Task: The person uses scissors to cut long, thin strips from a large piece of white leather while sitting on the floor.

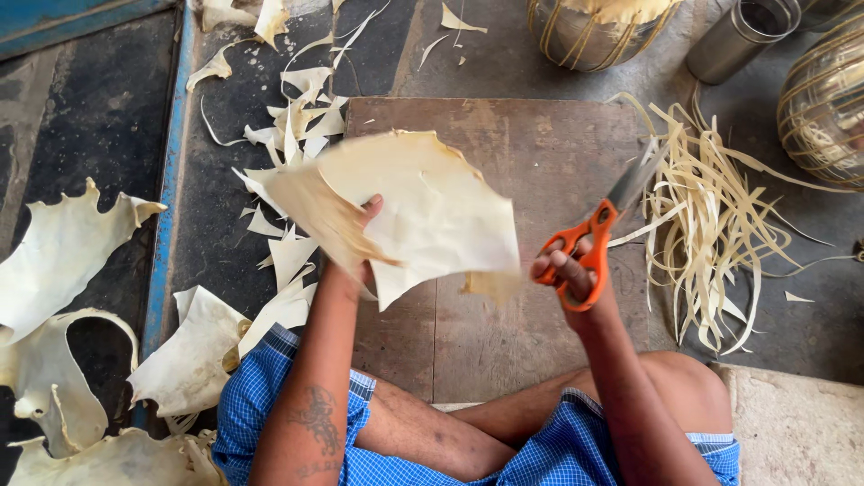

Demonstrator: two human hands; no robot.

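Dark stone flooring was seen from the head view, with a brown wooden board (504,162) laid flat on it in front of a person seated cross-legged in blue checked cloth (270,405). A blue-painted edge (171,180) ran from near to far at the left.

A pale cream sheet of stiff hide-like material (432,211) was held up over the board by the left hand (360,243). The sheet was gripped at its lower left part, with the thumb seen on its near face and the other fingers hidden behind it. The sheet was tilted, and its edges were uneven and slightly blurred.

Orange-handled scissors (589,243) were held by the right hand (567,274), just to the right of the sheet. The fingers were passed through the handle loops and closed around them. The blades pointed up and to the right, away from the sheet; whether the blades were apart could not be told because of blur.

A loose heap of thin cut strips (711,225) was spread on the floor to the right of the board. Irregular offcuts (297,117) were scattered at the far left, and larger curled pieces of the same pale material (54,261) lay at the near left. A metal cup (738,40) and round vessels bound with strips (823,103) stood at the far right.
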